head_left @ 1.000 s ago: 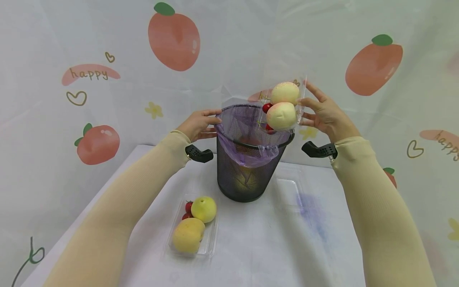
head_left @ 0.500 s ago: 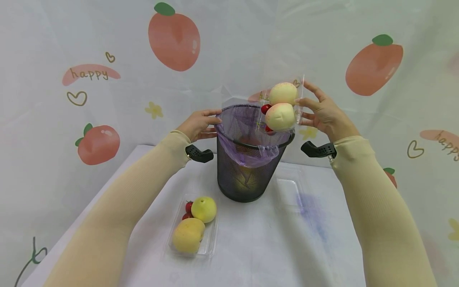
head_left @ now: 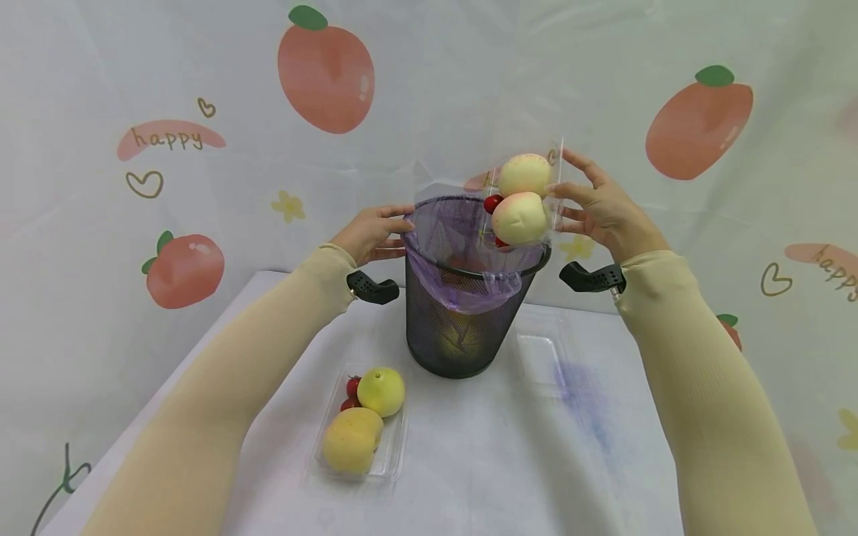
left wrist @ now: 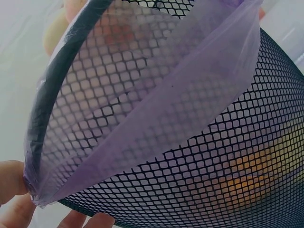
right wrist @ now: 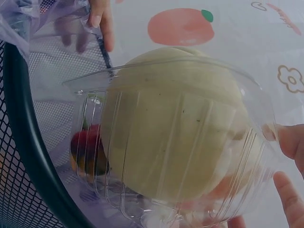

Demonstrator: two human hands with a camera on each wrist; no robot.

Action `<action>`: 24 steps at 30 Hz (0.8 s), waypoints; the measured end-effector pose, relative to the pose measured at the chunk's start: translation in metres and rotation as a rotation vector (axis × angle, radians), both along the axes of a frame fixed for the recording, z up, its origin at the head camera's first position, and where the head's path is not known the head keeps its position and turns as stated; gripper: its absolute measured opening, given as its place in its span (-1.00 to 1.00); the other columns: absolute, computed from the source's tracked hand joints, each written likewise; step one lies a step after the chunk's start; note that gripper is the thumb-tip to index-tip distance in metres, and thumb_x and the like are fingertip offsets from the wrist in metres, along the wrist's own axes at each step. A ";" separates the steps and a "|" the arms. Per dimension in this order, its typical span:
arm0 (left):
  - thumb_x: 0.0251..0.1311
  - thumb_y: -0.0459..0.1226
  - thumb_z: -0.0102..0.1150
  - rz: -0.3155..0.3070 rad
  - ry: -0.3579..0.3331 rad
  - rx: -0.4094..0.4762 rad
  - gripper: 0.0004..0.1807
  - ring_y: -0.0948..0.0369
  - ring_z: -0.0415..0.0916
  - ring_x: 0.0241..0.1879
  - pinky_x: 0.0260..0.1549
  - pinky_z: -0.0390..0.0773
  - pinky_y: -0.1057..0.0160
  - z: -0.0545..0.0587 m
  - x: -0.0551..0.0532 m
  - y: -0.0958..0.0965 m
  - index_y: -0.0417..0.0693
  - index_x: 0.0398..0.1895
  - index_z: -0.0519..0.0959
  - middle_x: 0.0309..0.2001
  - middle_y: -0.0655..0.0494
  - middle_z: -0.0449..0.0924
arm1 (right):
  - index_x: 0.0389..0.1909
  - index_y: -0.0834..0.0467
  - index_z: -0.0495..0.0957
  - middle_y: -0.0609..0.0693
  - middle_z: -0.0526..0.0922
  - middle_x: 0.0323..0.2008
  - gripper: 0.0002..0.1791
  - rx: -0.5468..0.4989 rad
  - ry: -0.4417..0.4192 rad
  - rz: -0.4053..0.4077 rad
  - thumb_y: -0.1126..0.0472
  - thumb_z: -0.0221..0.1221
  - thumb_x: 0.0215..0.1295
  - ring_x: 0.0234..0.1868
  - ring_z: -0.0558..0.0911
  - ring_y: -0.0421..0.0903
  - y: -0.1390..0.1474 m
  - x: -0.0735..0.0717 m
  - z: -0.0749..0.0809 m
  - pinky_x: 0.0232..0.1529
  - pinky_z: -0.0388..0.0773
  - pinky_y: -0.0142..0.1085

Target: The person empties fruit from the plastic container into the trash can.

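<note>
My left hand [head_left: 371, 235] grips the rim of a black mesh trash bin [head_left: 439, 327] at its left side; in the left wrist view its fingertips [left wrist: 13, 180] lie at the rim and purple liner [left wrist: 190, 114]. Over the bin's right side, my right hand [head_left: 608, 214] holds a clear plastic box [right wrist: 166, 209] by its edge, tipped on its side. Two pale peaches [head_left: 520, 218] and small red fruits [head_left: 493, 203] are inside it. The right wrist view shows the box close above the bin's rim [right wrist: 33, 128]. Yellowish things show through the bin's mesh near its bottom.
A second clear box [head_left: 385, 465] lies on the white table in front of the bin, holding a yellow round fruit [head_left: 380, 391], a yellow-orange fruit [head_left: 352, 441] and small red tomatoes [head_left: 350, 403]. Another clear plastic tray [head_left: 538, 365] lies right of the bin. A printed cloth hangs behind.
My right hand has moved slightly left with the box of peaches, further over the bin's opening. The left hand has stayed at the rim.
</note>
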State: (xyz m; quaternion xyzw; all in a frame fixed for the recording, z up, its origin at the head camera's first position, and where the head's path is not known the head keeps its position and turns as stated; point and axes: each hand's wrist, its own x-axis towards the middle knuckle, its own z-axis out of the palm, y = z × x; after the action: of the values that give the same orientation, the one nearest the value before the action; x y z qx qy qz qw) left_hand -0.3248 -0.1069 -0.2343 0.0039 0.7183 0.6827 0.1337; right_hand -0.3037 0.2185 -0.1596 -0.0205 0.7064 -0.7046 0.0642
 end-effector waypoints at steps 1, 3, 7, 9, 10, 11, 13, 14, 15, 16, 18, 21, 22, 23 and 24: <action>0.35 -0.29 0.12 0.000 0.002 0.000 -0.45 0.12 0.49 -0.03 0.14 0.54 0.13 0.000 0.000 0.000 0.19 0.39 0.35 0.08 0.09 0.40 | 0.40 -0.45 0.16 0.00 -0.05 0.44 -0.11 -0.002 0.001 0.000 0.30 0.30 0.22 -0.12 0.47 -0.09 0.000 0.000 0.000 -0.45 0.65 -0.35; 0.35 -0.29 0.12 -0.002 0.005 0.001 -0.45 0.12 0.49 -0.04 0.14 0.54 0.13 0.000 0.000 0.000 0.19 0.39 0.35 0.07 0.09 0.40 | 0.40 -0.45 0.16 0.01 -0.01 0.43 -0.11 0.001 0.005 0.001 0.31 0.31 0.21 -0.11 0.47 -0.09 -0.001 0.000 0.001 -0.44 0.65 -0.34; 0.35 -0.29 0.12 -0.004 0.008 -0.002 -0.45 0.12 0.50 -0.04 0.14 0.54 0.13 0.000 0.001 0.000 0.19 0.39 0.35 0.07 0.09 0.41 | 0.40 -0.45 0.16 0.04 0.03 0.41 -0.11 0.016 0.011 0.004 0.32 0.31 0.21 -0.05 0.46 -0.07 -0.002 0.000 0.001 -0.41 0.66 -0.34; 0.35 -0.29 0.12 -0.004 0.007 -0.002 -0.45 0.12 0.49 -0.03 0.14 0.54 0.13 0.000 0.001 0.000 0.20 0.39 0.35 0.09 0.09 0.40 | 0.41 -0.45 0.15 0.06 0.01 0.42 -0.11 0.026 0.016 0.006 0.32 0.30 0.22 -0.02 0.44 -0.06 -0.002 0.000 0.001 -0.39 0.67 -0.34; 0.35 -0.29 0.12 -0.004 0.007 -0.002 -0.45 0.11 0.49 -0.02 0.14 0.54 0.13 0.000 0.000 0.000 0.19 0.39 0.35 0.10 0.08 0.40 | 0.41 -0.45 0.15 0.06 0.01 0.43 -0.11 0.030 0.018 0.008 0.32 0.29 0.22 -0.01 0.45 -0.07 -0.003 0.000 0.001 -0.39 0.67 -0.34; 0.35 -0.29 0.12 -0.003 0.006 -0.001 -0.45 0.11 0.49 -0.02 0.14 0.54 0.13 0.000 0.000 0.000 0.19 0.39 0.35 0.11 0.08 0.40 | 0.41 -0.45 0.14 0.06 0.00 0.43 -0.10 0.028 0.020 0.009 0.32 0.29 0.22 -0.02 0.46 -0.07 -0.003 0.000 0.001 -0.38 0.68 -0.34; 0.35 -0.29 0.12 0.000 0.004 0.002 -0.45 0.11 0.49 -0.01 0.15 0.54 0.13 0.000 0.000 0.000 0.19 0.39 0.35 0.12 0.08 0.39 | 0.41 -0.44 0.14 0.06 0.02 0.43 -0.10 0.026 0.022 0.008 0.32 0.30 0.21 -0.06 0.50 -0.09 -0.003 0.000 0.001 -0.38 0.68 -0.34; 0.35 -0.29 0.12 0.001 0.001 0.003 -0.45 0.11 0.48 -0.01 0.15 0.54 0.13 0.000 0.000 0.000 0.19 0.39 0.35 0.12 0.08 0.39 | 0.41 -0.44 0.15 0.06 0.04 0.42 -0.10 0.023 0.022 0.007 0.32 0.30 0.21 -0.09 0.52 -0.10 -0.004 0.000 0.002 -0.39 0.68 -0.33; 0.35 -0.29 0.12 0.003 0.000 0.004 -0.45 0.11 0.48 -0.01 0.15 0.53 0.13 0.000 0.000 0.000 0.19 0.39 0.35 0.12 0.09 0.39 | 0.41 -0.43 0.16 0.05 0.08 0.39 -0.09 0.022 0.021 0.004 0.32 0.31 0.20 -0.11 0.54 -0.11 -0.004 0.000 0.002 -0.39 0.68 -0.33; 0.35 -0.29 0.12 0.002 0.000 0.004 -0.45 0.11 0.48 -0.01 0.15 0.53 0.13 0.000 0.001 0.000 0.19 0.39 0.35 0.12 0.09 0.39 | 0.41 -0.43 0.16 0.05 0.13 0.36 -0.09 0.022 0.021 0.003 0.32 0.32 0.19 -0.14 0.56 -0.12 -0.004 0.000 0.002 -0.40 0.68 -0.33; 0.35 -0.29 0.12 0.002 -0.002 0.004 -0.45 0.11 0.49 -0.01 0.15 0.53 0.13 0.000 0.001 0.000 0.19 0.39 0.35 0.12 0.09 0.40 | 0.41 -0.43 0.17 0.02 0.23 0.26 -0.08 0.021 0.020 -0.001 0.33 0.33 0.18 -0.17 0.57 -0.13 -0.005 0.000 0.003 -0.40 0.69 -0.32; 0.36 -0.29 0.11 -0.004 0.001 -0.001 -0.45 0.11 0.49 -0.01 0.15 0.53 0.13 0.000 0.000 0.000 0.20 0.40 0.34 0.10 0.09 0.40 | 0.41 -0.42 0.18 -0.03 0.32 0.11 -0.08 0.028 0.020 -0.002 0.34 0.33 0.17 -0.15 0.57 -0.11 -0.006 0.001 0.003 -0.40 0.68 -0.32; 0.36 -0.29 0.10 -0.006 0.003 -0.003 -0.45 0.11 0.49 -0.01 0.15 0.53 0.13 0.000 0.000 0.000 0.20 0.40 0.34 0.10 0.09 0.40 | 0.41 -0.42 0.17 -0.03 0.34 0.07 -0.08 0.031 0.021 -0.001 0.34 0.33 0.17 -0.14 0.56 -0.10 -0.006 0.001 0.003 -0.40 0.68 -0.32; 0.36 -0.29 0.11 -0.005 0.002 -0.004 -0.45 0.11 0.49 -0.01 0.15 0.53 0.13 0.000 0.000 0.000 0.20 0.40 0.34 0.09 0.09 0.40 | 0.41 -0.42 0.17 -0.03 0.36 0.05 -0.08 0.032 0.022 0.001 0.34 0.33 0.17 -0.11 0.55 -0.09 -0.007 0.001 0.003 -0.40 0.68 -0.32; 0.36 -0.28 0.11 -0.006 0.003 -0.005 -0.45 0.11 0.49 -0.01 0.15 0.53 0.13 0.000 0.000 0.000 0.20 0.40 0.34 0.08 0.10 0.40 | 0.41 -0.41 0.17 -0.03 0.37 0.04 -0.08 0.037 0.024 0.003 0.34 0.33 0.17 -0.09 0.54 -0.08 -0.007 0.001 0.003 -0.39 0.68 -0.33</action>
State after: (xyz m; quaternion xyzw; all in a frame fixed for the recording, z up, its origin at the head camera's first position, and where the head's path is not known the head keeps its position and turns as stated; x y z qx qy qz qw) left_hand -0.3247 -0.1070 -0.2340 0.0067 0.7203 0.6804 0.1347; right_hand -0.3031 0.2115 -0.1561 -0.0291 0.7200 -0.6910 0.0572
